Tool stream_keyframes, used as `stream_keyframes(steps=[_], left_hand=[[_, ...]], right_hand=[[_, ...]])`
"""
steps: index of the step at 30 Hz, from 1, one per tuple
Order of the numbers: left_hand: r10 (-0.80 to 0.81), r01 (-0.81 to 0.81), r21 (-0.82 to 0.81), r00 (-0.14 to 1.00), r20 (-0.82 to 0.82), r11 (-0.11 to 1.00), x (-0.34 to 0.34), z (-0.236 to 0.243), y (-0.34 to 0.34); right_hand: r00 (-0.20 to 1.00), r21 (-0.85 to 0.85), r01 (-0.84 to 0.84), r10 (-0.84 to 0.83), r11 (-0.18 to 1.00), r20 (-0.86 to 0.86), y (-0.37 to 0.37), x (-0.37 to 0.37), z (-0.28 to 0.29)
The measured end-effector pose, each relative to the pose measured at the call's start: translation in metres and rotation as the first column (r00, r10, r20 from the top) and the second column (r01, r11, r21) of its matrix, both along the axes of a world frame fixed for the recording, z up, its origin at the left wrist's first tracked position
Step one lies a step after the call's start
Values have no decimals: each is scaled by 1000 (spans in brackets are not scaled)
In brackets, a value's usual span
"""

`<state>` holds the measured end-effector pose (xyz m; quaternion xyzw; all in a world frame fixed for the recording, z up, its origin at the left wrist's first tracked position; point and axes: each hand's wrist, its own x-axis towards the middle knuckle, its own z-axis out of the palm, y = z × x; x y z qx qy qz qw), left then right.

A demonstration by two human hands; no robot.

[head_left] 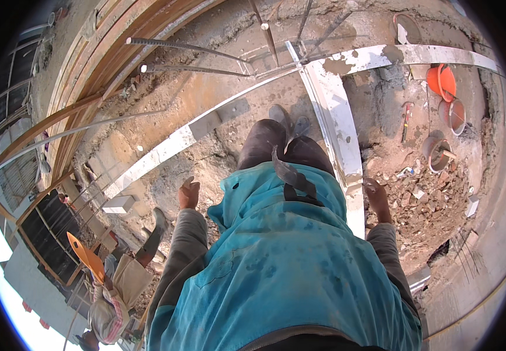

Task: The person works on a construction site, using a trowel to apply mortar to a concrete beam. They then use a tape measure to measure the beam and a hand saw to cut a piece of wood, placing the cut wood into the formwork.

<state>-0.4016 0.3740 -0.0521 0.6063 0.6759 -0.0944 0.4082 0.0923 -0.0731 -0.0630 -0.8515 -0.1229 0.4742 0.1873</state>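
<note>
My left hand (pixel 189 193) hangs beside my left thigh, over rough, broken ground. Its fingers are loosely bent and a little apart, with nothing in them. On the other side my right hand (pixel 376 198) is down next to a long white beam (pixel 343 126) spattered with mortar; whether it touches the beam I cannot tell. Its fingers are half bent, and no object shows in them. My shoes (pixel 291 121) stand on dirt between this beam and a thinner white strip (pixel 168 146) on the left. A dark strap (pixel 291 175) hangs at the waist of my teal top.
Steel bars (pixel 186 47) stick up ahead. Long timber boards (pixel 98 64) lie far left. A person (pixel 109 298) holds an orange board (pixel 85 256) at lower left. Orange bucket (pixel 442 81), dirty buckets (pixel 436 155), a red-marked tool (pixel 406 121) and rubble (pixel 428 202) are on the right.
</note>
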Motion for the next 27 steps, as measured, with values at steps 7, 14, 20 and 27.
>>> stream_keyframes(steps=[7, 14, 20, 27], left_hand=[[-228, 218, -158, 972, -51, 963, 38, -6, 27], [-431, 446, -20, 874, 223, 895, 105, 14, 101], [-906, 795, 436, 386, 172, 422, 48, -29, 196], [-375, 377, -47, 926, 44, 925, -22, -10, 222]], right_hand=[[809, -3, 587, -587, 809, -33, -68, -41, 32], [532, 35, 845, -846, 533, 36, -105, -156, 12], [843, -6, 516, -507, 856, 178, -34, -294, -46], [881, 50, 465, -457, 884, -126, 59, -297, 13]])
